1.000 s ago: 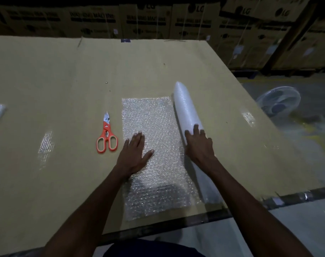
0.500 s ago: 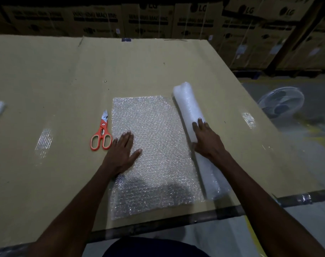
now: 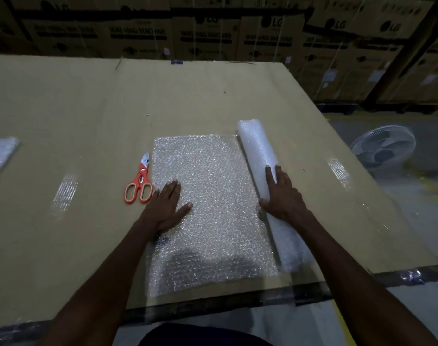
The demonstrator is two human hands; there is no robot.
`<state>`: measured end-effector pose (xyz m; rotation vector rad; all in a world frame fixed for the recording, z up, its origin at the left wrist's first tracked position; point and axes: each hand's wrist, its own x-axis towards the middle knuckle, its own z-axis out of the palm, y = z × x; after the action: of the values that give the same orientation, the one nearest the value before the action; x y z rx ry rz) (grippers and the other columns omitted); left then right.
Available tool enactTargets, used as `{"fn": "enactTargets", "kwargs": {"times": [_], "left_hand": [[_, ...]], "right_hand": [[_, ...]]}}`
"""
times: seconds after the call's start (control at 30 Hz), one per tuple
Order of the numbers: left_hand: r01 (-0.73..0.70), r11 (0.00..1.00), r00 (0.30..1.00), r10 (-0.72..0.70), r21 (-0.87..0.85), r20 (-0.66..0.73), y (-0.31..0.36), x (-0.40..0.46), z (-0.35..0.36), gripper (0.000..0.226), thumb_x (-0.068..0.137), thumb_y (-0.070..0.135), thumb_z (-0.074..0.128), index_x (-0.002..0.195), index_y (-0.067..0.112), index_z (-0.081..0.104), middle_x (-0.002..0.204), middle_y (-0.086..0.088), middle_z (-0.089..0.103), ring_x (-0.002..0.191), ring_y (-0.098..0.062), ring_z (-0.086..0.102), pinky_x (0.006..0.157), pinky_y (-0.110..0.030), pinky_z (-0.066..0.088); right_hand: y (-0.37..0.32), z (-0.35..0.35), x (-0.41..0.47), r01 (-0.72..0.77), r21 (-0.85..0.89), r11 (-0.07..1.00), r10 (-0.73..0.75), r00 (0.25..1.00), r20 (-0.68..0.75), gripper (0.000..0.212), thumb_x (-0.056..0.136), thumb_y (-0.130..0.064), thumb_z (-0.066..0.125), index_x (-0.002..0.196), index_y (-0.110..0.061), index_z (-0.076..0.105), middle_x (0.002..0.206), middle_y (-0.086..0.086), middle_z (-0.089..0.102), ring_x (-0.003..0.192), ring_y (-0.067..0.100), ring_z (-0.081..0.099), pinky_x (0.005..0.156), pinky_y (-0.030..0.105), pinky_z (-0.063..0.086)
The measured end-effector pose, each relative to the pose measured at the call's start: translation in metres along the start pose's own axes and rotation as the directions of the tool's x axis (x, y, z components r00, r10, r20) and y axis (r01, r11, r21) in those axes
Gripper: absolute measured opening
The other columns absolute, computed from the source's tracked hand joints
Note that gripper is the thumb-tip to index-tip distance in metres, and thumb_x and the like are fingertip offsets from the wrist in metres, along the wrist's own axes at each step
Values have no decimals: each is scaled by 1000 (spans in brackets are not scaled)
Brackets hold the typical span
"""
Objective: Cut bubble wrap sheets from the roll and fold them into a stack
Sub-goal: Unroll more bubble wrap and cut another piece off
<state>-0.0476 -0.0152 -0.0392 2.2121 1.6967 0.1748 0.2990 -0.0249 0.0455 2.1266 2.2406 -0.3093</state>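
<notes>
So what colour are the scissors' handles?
Orange-red. The scissors lie closed on the cardboard, seen best in the head view.

A clear bubble wrap sheet (image 3: 213,211) lies flat, unrolled to the left of its roll (image 3: 265,176) and still joined to it, reaching nearly to the near edge of the cardboard-covered table (image 3: 213,96). The white roll lies on its side along the sheet's right edge. Orange-handled scissors (image 3: 139,183) lie closed just beside the sheet's left edge, blades pointing toward the far edge.
</notes>
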Motion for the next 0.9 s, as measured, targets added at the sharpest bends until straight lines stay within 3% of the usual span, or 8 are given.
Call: {"fn": "enactTargets", "kwargs": {"times": [0.23,0.43,0.57,0.63,0.73,0.83,0.9], "left_hand": [[-71,995,991,63,-71,-115,-2,-3,-13,109,83,87,5,158,10,23,166,-6,19,154,-20,11,122,-47,11],[-78,995,963,58,-65,-265,-33,-4,-27,83,95,66,25,152,7,36,159,-10,35,151,-26,24,121,-47,18],[-39,997,950,14,-72,-313,-69,-16,-38,66,103,52,34,151,7,36,158,-11,36,148,-29,28,117,-53,22],[8,994,959,-39,-111,-281,-91,-22,-43,71,102,58,25,151,8,34,158,-11,35,149,-31,26,117,-54,23],[85,983,959,-124,-161,-255,-123,-32,-46,70,101,53,25,154,8,32,161,-10,32,151,-26,20,121,-49,17],[97,984,964,-130,-147,-233,-146,-39,-46,69,101,52,21,154,8,32,161,-10,31,152,-25,20,121,-47,16],[93,984,966,-127,-155,-223,-158,-43,-48,75,98,54,14,153,8,33,160,-10,33,151,-26,21,120,-47,17]], "right_hand": [[-14,-12,3,0,48,999,2,999,-53,108,92,-55,64,162,-17,-9,170,14,-9,155,37,4,117,60,28],[-59,-14,12,18,-8,1000,-19,984,-176,95,95,-52,59,163,-13,6,170,13,4,156,32,4,120,59,20],[-125,-4,21,115,74,991,-99,977,-191,83,97,-45,60,160,-10,21,166,16,23,152,33,22,117,51,33],[-168,5,24,176,132,975,-150,971,-186,73,97,-41,61,157,-9,32,158,16,38,144,33,35,108,46,40],[-236,18,29,211,200,957,-186,973,-136,56,97,-41,61,144,-12,52,139,13,58,127,33,53,96,42,47],[-290,33,37,179,310,934,-155,983,-101,39,93,-45,60,116,-16,71,112,9,72,108,31,65,80,35,46],[-320,43,43,141,332,933,-120,989,-84,35,91,-44,58,104,-15,73,102,9,73,99,33,66,75,35,47]]}}
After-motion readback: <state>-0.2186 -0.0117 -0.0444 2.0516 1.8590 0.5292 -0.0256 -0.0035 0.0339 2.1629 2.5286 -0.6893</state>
